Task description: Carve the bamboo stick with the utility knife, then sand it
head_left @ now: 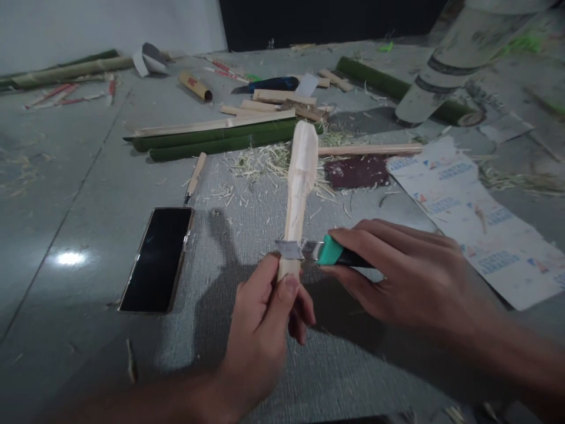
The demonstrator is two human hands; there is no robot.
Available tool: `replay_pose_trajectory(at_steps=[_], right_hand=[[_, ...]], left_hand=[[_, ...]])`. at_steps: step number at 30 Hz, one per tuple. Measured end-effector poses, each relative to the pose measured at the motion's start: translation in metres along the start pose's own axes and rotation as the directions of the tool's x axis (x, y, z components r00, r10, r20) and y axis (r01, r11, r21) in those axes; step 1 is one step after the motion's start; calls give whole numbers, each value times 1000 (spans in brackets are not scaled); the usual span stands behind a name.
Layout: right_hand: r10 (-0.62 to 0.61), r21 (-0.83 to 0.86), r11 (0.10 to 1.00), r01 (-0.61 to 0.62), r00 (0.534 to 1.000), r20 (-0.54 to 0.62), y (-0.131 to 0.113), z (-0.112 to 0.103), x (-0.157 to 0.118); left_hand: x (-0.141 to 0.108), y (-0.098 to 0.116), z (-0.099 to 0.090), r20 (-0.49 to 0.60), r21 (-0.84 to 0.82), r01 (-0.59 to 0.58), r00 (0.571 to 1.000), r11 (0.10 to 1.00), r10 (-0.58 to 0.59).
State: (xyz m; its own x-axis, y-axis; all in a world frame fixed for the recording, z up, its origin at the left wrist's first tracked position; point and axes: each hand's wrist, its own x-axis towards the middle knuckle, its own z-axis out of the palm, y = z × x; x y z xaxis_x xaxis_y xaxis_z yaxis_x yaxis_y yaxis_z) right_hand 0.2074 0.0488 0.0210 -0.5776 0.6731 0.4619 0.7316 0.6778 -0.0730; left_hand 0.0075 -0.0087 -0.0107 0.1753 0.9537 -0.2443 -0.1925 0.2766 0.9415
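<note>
Fingers and thumb of my left hand (269, 318) are wrapped round the lower end of a pale carved wooden piece (302, 159), which points away from me with its broad, rounded end farthest. My right hand (397, 271) grips a utility knife (332, 251) with a green and black handle. Its blade lies across the narrow part of the wooden piece, just beyond my left thumb. The lower part of the wood is hidden in my left hand.
A phone (158, 259) lies at left, near a small wooden-handled tool (195, 176). Beyond are green bamboo strips (220, 140), shavings (265, 162), a blue-black knife (273, 85) and dark red sandpaper (357, 172). Printed paper (477, 218) lies right, below a person's leg (450, 59).
</note>
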Motion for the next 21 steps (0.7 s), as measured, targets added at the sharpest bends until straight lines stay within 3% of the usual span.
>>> replay_pose_trajectory(at_steps=[5, 11, 17, 21], right_hand=[[-10, 9, 1000, 10, 1000, 15, 2, 0, 1], [-56, 55, 997, 53, 997, 55, 14, 3, -1], [-68, 16, 998, 66, 994, 90, 15, 6, 0], [-84, 20, 996, 83, 993, 87, 11, 5, 2]], left_hand=[[1, 2, 0, -14, 26, 3, 1000, 1000, -2], [13, 5, -6, 178, -93, 31, 984, 995, -14], [21, 5, -8, 140, -35, 12, 990, 999, -7], [17, 4, -5, 5, 61, 32, 999, 998, -33]])
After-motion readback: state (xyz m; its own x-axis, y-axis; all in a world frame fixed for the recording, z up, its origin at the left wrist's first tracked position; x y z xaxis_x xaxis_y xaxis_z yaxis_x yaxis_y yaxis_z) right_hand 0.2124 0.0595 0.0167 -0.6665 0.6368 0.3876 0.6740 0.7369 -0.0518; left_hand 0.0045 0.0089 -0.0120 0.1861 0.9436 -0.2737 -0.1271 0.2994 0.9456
